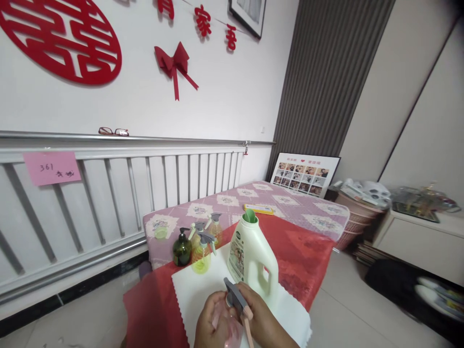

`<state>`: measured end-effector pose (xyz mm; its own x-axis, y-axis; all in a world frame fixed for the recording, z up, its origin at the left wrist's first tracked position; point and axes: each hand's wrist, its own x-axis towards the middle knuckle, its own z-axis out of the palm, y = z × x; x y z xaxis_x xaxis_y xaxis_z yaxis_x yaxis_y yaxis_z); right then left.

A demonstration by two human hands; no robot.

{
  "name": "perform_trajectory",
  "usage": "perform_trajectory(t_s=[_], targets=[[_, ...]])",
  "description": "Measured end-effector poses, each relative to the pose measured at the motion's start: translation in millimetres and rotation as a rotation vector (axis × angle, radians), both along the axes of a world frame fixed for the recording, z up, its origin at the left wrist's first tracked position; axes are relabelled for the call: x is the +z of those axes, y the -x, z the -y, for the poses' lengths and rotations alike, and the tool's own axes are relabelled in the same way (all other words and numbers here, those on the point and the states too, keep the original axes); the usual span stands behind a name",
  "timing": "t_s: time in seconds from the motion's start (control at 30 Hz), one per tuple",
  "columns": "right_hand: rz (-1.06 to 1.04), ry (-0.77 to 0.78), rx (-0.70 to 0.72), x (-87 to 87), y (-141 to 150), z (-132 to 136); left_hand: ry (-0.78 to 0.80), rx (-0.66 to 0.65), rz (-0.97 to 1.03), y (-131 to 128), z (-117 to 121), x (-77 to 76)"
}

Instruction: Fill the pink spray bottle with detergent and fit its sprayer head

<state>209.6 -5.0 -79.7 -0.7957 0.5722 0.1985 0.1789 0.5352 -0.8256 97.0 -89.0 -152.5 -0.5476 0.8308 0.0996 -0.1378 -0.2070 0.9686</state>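
Pink spray bottle (232, 324), grey trigger head, upright over white cloth

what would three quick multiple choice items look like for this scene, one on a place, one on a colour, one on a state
1. Where does the white jug stand?
A. on the white cloth
B. on the floor
C. on the radiator

2. What colour is the bottle in the hands?
A. dark green
B. pink
C. blue

3. What state is the jug's mouth in?
A. capped
B. taped shut
C. holding a green funnel

Answers: 1 A, its base sits on the cloth. 2 B, the pink spray bottle shows between the left hand and right hand. 3 C, the funnel sticks out of the neck.
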Motion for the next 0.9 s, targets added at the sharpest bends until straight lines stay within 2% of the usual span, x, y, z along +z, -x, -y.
perform_trajectory(t_s=[0.1,0.23,0.37,0.5,0.63,0.7,0.77,0.9], targets=[[0.003,0.023,-0.048,-3.3,3,3,-0.002,-0.069,-0.021,10,-1,5.8],[-0.040,0.055,-0.082,-14.1,4,2,0.047,-0.227,-0.041,26,-7,12.0],[-0.095,0.024,-0.093,-27.1,4,-1,0.112,-0.345,-0.078,37,-11,25.3],[-0.085,0.013,-0.199,-34.2,8,2,0.186,-0.359,-0.292,44,-11,37.8],[-0.098,0.052,-0.305,-37.8,12,9,0.213,-0.343,-0.424,47,-11,42.0],[-0.083,0.065,-0.313,-34.6,12,10,0.214,-0.364,-0.430,47,-11,42.6],[-0.055,0.100,-0.251,-23.6,8,11,0.199,-0.387,-0.420,47,-11,42.2],[0.008,0.152,-0.026,14.7,-6,10,0.134,-0.383,-0.408,47,-10,39.9]])
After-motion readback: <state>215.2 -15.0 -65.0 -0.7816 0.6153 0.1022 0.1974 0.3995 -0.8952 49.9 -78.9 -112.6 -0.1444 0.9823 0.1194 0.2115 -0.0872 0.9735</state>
